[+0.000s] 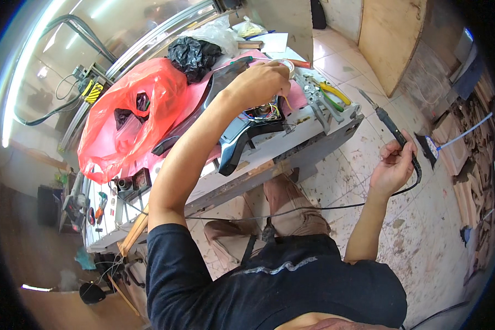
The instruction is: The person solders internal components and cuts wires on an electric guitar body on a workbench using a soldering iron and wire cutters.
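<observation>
My left hand point(260, 83) reaches out over the workbench point(291, 148) and pinches thin wires or solder above a dark curved plastic housing point(242, 135) with coloured wires point(267, 113) showing inside it. My right hand point(393, 165) is held out to the side over the floor. It grips a black soldering iron point(388, 122) with its metal tip pointing up and away; the iron's cord point(291, 212) runs back across my lap.
A red plastic bag point(129, 118) and a black bag point(193, 55) lie on the bench's far side. Yellow-handled pliers point(333, 91) rest near a metal bracket at the right end. Small tools lie at the bench's left end. A brush point(432, 148) lies on the tiled floor.
</observation>
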`<state>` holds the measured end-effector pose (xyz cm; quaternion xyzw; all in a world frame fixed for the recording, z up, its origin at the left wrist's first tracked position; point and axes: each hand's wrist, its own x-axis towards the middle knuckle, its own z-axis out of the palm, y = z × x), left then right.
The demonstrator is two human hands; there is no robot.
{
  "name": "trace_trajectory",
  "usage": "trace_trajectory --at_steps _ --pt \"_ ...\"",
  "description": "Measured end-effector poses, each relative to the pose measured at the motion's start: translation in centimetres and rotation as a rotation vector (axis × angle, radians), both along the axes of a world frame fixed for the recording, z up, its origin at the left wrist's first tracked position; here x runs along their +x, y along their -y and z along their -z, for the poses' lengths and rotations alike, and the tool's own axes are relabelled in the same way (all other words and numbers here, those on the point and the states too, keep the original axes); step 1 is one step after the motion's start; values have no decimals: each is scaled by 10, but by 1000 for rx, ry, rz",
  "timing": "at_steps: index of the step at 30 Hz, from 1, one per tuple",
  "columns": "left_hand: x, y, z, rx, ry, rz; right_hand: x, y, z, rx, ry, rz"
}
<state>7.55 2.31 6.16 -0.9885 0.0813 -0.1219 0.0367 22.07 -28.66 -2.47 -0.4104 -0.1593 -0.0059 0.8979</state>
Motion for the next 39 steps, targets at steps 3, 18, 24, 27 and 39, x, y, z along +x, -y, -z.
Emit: trace_trajectory --at_steps 3,18,24,27,39 --pt "-9 -6 6 -233 15 -60 -2 -3 2 -7 -8 -8" --pt "-80 1 14 -803 179 -356 -1 -14 6 -23 -52 -45" --pt "-88 3 25 -775 83 -290 -4 -17 5 -25 -25 -47" --pt "-87 4 25 -711 85 -265 -3 -16 5 -22 -11 -47" --pt "-80 4 27 -801 -17 -546 -2 -16 5 -24 1 -40"
